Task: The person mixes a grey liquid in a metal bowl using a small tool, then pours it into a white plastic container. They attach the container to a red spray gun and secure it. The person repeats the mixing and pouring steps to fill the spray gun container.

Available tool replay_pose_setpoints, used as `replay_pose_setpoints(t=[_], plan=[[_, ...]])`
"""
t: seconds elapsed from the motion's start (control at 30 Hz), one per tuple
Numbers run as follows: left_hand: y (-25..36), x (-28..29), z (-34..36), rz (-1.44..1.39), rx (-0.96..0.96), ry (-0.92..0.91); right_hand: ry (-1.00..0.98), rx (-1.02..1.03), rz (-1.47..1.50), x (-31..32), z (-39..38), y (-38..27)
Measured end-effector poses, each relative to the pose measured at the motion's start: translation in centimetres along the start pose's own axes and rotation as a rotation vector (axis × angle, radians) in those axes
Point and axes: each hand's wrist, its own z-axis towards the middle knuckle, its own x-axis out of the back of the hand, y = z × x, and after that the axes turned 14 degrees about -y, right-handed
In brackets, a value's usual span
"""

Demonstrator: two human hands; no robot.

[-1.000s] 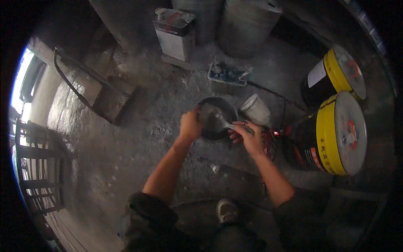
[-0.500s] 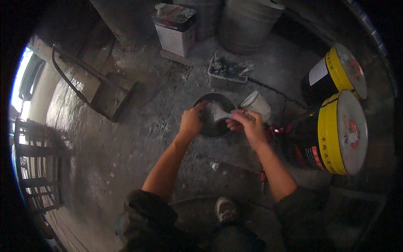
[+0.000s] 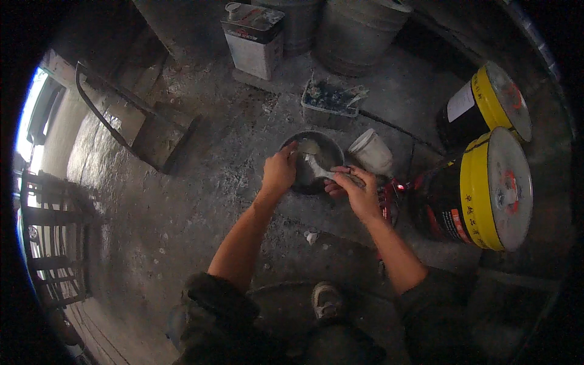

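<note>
Dark bowl (image 3: 334, 150), left hand (image 3: 279, 173) clasping its left rim, right hand (image 3: 358, 191) gripping a pale scraper (image 3: 317, 168) reaching inside

Hands (image 3: 280, 172) at dark bowl (image 3: 333, 151), right gripping pale tool (image 3: 318, 168)

Open floor (image 3: 182, 225) left of bowl (image 3: 333, 153), white container (image 3: 376, 157) blocks right

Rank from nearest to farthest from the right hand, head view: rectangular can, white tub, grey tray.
1. White tub: just beyond the right hand.
2. Grey tray: farther forward, slightly left.
3. Rectangular can: farthest, forward-left.
</note>
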Motion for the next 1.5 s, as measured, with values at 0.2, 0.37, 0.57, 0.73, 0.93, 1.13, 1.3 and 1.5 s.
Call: replay_pose_setpoints(t=[0.2,0.37,0.57,0.73,0.93,1.13,1.3,1.5], plan=[[-1.0,0.0,0.7,-0.038,-0.013,-0.008,-0.097,0.081,-0.809,3.9,1.0,1.8],[-0.6,-0.6,0.8,0.126,-0.102,0.06,0.161,0.26,-0.839,5.8,2.7,2.5],[0.2,2.4,-0.2,0.225,-0.222,-0.111,0.178,-0.022,-0.686,4.4,2.4,-1.3],[0.8,0.7,-0.1,0.038,-0.271,-0.029,0.087,0.168,-0.919,4.6,2.5,1.4],[0.3,0.7,-0.3,0.039,-0.099,0.016,-0.101,-0.256,-0.166,2.3,1.5,0.3],[1.7,1.2,-0.3,0.29,0.086,-0.131,-0.166,0.184,-1.287,2.3,2.0,-0.7],[-0.5,0.8,-0.9,0.049,-0.143,-0.059,-0.179,0.175,-1.187,1.1,1.4,-0.7],[-0.4,0.5,-1.2,-0.035,-0.134,0.013,-0.182,-0.067,-0.532,1.5,1.5,-0.4]])
